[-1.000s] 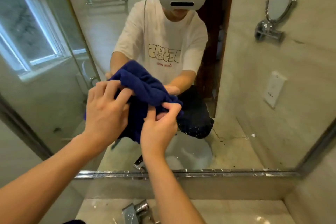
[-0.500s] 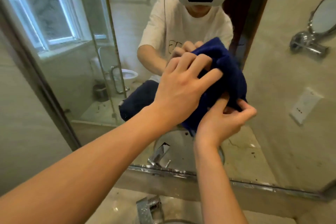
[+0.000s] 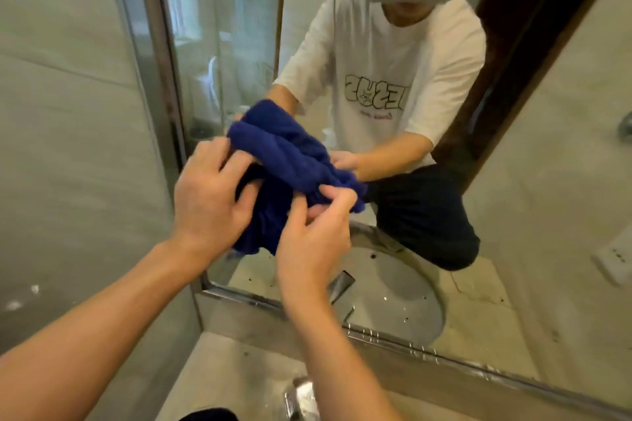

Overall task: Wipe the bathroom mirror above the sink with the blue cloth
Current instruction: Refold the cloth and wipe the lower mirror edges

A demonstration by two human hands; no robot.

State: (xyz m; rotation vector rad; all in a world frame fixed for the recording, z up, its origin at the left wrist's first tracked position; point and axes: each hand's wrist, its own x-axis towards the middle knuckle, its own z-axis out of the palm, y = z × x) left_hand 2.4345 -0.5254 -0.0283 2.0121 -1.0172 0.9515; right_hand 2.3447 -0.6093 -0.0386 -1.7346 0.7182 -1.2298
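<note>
The bunched blue cloth is held up against the bathroom mirror, near its lower left corner. My left hand grips the cloth's left side with fingers dug into the folds. My right hand pinches the cloth's lower right edge between thumb and fingers. The mirror reflects a person in a white T-shirt and headset, holding the same cloth.
The mirror's metal frame runs along the bottom and up the left side. A chrome tap stands on the stone counter below. A tiled wall lies to the left. The sink basin shows in reflection.
The cloth and both hands have shifted left and down toward the mirror's lower left corner. The view has swung left, and more of the tiled wall shows.
</note>
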